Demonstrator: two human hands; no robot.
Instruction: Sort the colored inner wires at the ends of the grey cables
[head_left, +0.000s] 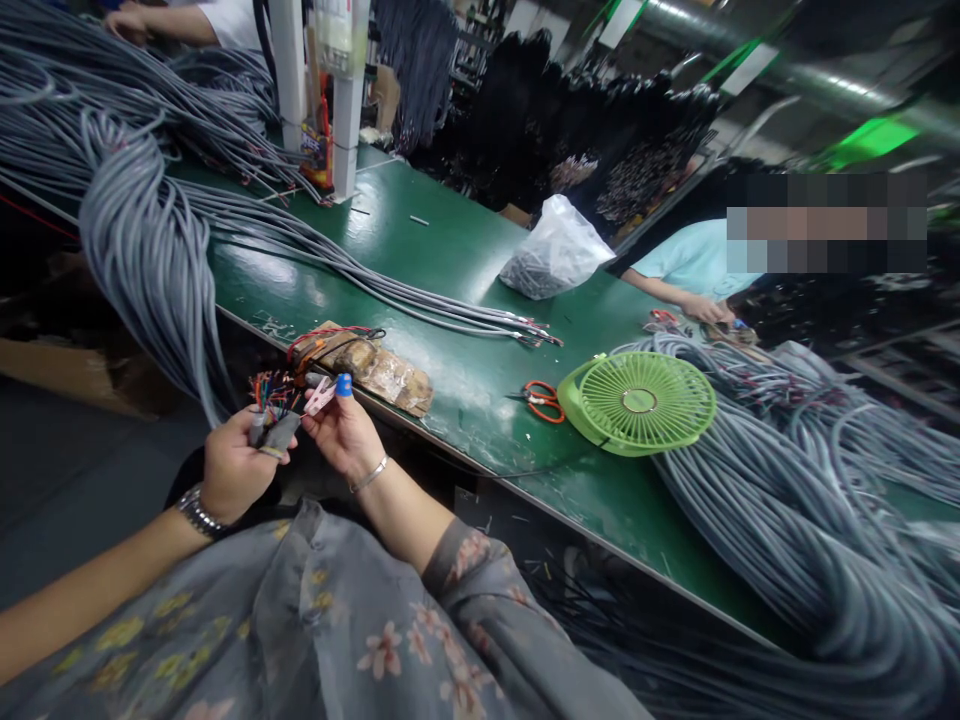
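My left hand (pixel 234 462), a watch on its wrist, is closed around grey cable ends (pixel 280 436). Thin coloured wires (pixel 274 392) fan out above its fingers. Close by on the right, my right hand (pixel 349 440) pinches a pale pink clip (pixel 320 398) that looks like a clothespin. One of its fingertips wears a blue cover (pixel 343 385). Just beyond both hands, a worn wooden block (pixel 386 378) wrapped in tape, with red and black leads, lies at the table's edge. Whether the clip touches the wires I cannot tell.
Across the green table (pixel 465 400) lie a green fan (pixel 637 400), orange-handled scissors (pixel 544 400), a plastic bag (pixel 556 250) and grey cables (pixel 390 285). Thick cable bundles hang over the edge at left (pixel 146 250) and right (pixel 780 530). A co-worker's hands (pixel 709 308) work opposite.
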